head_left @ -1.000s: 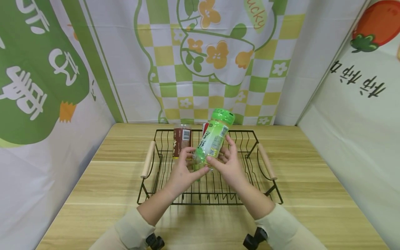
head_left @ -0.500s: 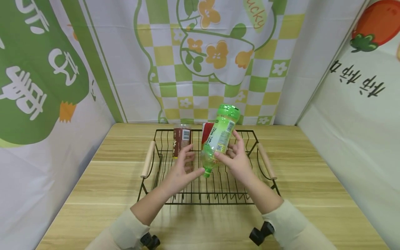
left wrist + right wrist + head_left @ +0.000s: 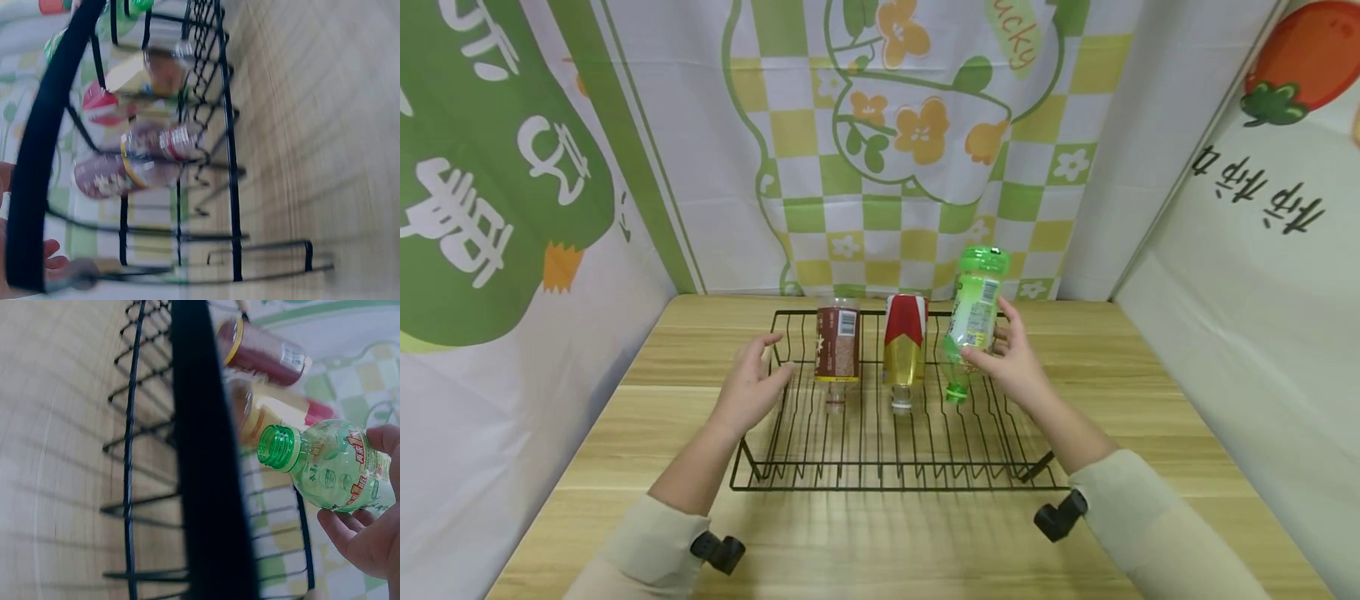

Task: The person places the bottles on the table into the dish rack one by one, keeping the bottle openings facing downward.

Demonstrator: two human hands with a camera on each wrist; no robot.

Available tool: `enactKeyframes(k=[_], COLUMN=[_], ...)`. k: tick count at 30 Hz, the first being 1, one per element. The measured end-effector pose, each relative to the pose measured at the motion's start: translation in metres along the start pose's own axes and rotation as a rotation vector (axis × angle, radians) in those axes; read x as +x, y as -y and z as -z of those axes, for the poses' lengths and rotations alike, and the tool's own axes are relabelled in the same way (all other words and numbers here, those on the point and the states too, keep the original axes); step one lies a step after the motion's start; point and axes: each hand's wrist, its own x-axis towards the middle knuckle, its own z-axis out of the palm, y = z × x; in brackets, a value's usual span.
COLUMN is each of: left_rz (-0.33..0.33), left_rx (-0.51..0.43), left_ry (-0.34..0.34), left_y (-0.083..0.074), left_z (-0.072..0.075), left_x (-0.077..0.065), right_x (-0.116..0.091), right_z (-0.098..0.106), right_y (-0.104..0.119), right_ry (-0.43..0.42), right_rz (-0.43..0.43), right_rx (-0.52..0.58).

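Observation:
My right hand (image 3: 1018,367) holds a green plastic bottle (image 3: 976,308) neck down over the right part of a black wire dish rack (image 3: 895,488). Its thumb lies across the label side, with fingers behind. The right wrist view shows the bottle's uncapped green threaded neck (image 3: 279,448). Two more bottles stand neck down in the rack: one with a brown label (image 3: 837,342) at left, one red and gold (image 3: 906,337) in the middle. At the rack's left end, my left hand (image 3: 748,392) holds nothing, its thumb and fingers spread apart and covering the handle there.
The rack stands on a wood-grain table (image 3: 880,542), its right handle hidden behind my right hand. A patterned cloth (image 3: 925,167) hangs close behind it. More printed cloth hangs on both sides.
My right hand has carried the green bottle rightward, uncovering the red and gold bottle. My left hand has left the green bottle and moved left to the rack's end.

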Motion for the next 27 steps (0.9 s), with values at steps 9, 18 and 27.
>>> enactKeyframes(k=[9, 18, 27], left_rz=[0.112, 0.122, 0.135], left_rx=[-0.018, -0.062, -0.124], left_ry=[0.036, 0.07, 0.073], left_y=[0.025, 0.038, 0.043], left_z=[0.005, 0.003, 0.0], left_x=[0.01, 0.012, 0.014], right_x=[0.011, 0.018, 0.02], right_z=[0.003, 0.001, 0.0], right_y=[-0.022, -0.038, -0.045], right_ry=[-0.015, -0.003, 0.01], right_rz=[-0.03, -0.062, -0.047], right_rx=[-0.055, -0.171, -0.182])
